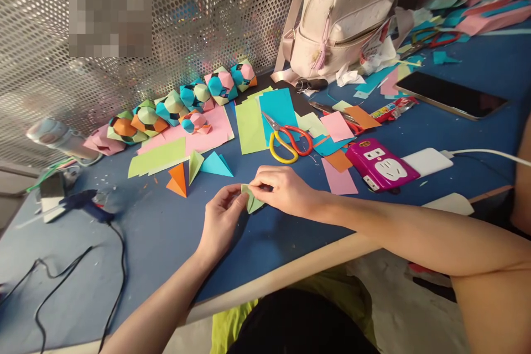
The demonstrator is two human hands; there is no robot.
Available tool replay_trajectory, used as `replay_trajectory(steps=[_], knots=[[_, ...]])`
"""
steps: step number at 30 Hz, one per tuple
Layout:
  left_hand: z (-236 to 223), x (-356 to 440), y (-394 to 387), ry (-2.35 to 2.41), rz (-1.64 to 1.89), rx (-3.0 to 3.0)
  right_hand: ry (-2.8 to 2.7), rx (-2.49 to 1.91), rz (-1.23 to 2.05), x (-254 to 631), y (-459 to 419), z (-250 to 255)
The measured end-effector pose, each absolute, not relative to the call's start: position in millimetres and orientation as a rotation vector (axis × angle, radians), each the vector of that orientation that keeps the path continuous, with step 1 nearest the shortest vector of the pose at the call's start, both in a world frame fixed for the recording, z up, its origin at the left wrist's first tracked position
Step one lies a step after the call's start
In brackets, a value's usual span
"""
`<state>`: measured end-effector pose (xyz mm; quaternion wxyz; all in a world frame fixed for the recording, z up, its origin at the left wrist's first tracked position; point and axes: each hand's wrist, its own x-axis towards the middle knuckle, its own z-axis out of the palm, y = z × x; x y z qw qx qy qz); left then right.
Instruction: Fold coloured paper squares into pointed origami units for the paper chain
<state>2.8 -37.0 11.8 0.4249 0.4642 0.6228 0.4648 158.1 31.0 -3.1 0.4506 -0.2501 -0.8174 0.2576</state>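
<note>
A small piece of pale green paper (254, 204) is held just in from the worktop's (166, 249) near edge, around the middle of that edge. It looks partly folded, with a crease line showing, though the fingers cover much of it. The left hand (223, 214) pinches its left side between thumb and fingers; the right hand (282, 188) grips its upper right part, the fingers drawn in close on the paper.

The step in hand seems to be shaping a fold. To do it well, the left fingers should act as a steady anchor while the right ones line up the edges, pressing only once the corners meet. Running a thumb outward from the middle should give a sharper crease than squeezing everywhere, and the worktop makes a firm backing.

Just beyond lie three folded pieces, orange (179, 178), light green (195, 165) and blue (215, 165), useful to check the shape against. Scissors (280, 130) rest on loose sheets farther in. A row of paper balls (150, 117) lines the far edge. Toward the left end lies a glue gun (87, 204); I cannot tell whether it is hot, so the wrists are best kept clear.
</note>
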Motion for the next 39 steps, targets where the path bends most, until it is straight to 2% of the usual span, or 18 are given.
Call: replay_trajectory(steps=[7,25,39], knots=[[4,-4,-34,1.697,1.250,1.143,-1.952,-0.708,0.930,159,29,1],[7,4,-30,1.762,1.182,1.275,-2.141,-0.661,0.460,158,31,-15],[10,8,-31,1.824,1.194,1.244,-2.183,-0.670,0.436,154,26,-15]])
